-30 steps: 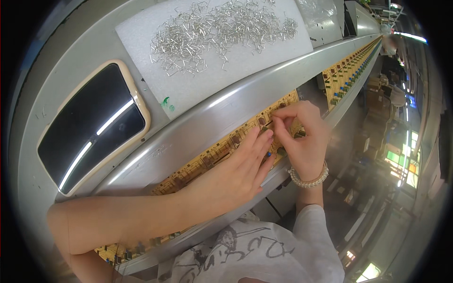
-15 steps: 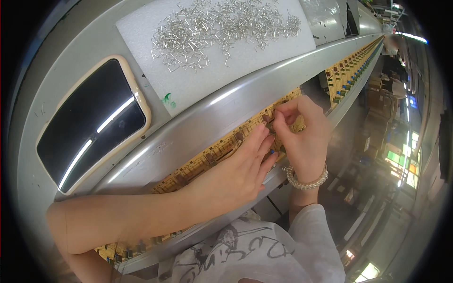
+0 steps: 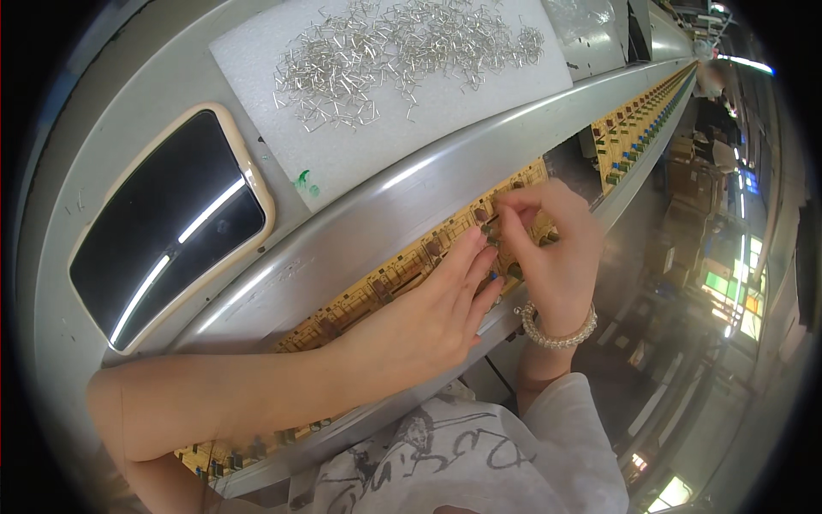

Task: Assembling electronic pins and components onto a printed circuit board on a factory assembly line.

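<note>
The right hand (image 3: pixel 556 248) brings thumb and forefinger close together over the yellow circuit board (image 3: pixel 402 272), though whether they pinch anything cannot be told, while the left hand (image 3: pixel 432 313) lies just beside it, fingers extended and grasping nothing visible. The board sits beneath both hands, along a metal rail (image 3: pixel 377 193). Beyond, bent wire pieces (image 3: pixel 342 77) lie heaped on white foam (image 3: pixel 342 163), right of a phone (image 3: pixel 171 231).

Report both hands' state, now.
Left hand: open, stretched out over the circuit board.
Right hand: closed in a pinch; whether it holds anything cannot be told.
</note>
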A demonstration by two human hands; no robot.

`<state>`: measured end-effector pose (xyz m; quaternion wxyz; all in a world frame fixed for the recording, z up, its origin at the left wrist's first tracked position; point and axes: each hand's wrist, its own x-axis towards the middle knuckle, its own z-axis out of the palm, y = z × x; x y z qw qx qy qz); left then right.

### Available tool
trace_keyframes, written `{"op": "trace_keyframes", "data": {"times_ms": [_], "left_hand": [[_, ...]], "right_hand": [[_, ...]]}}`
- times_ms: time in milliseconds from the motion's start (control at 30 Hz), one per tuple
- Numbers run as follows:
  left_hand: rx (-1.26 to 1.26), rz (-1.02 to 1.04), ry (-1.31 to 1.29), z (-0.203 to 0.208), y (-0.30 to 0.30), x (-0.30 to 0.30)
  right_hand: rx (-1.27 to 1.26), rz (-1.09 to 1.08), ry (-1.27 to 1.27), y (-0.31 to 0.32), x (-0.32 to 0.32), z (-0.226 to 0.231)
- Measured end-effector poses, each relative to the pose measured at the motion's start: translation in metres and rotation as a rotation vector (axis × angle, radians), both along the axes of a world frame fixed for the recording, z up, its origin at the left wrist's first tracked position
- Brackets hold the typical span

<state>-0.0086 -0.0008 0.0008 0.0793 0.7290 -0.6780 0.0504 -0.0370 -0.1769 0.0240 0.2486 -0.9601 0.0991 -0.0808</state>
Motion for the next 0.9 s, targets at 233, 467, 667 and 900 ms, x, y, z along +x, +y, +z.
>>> {"op": "trace_keyframes", "data": {"times_ms": [233, 467, 667, 900], "left_hand": [[-0.001, -0.006, 0.006, 0.000, -0.001, 0.000], [0.000, -0.006, 0.010, 0.002, -0.002, 0.001], [0.011, -0.006, -0.006, 0.003, -0.001, 0.002], [0.002, -0.012, -0.012, 0.003, -0.002, 0.004]], "right_hand": [[-0.052, 0.018, -0.040, -0.002, -0.008, -0.001], [-0.105, 0.107, -0.035, -0.010, -0.006, 0.001], [-0.116, 0.117, 0.056, -0.006, 0.004, 0.007], [-0.180, 0.088, 0.206, -0.004, 0.015, 0.019]]}}
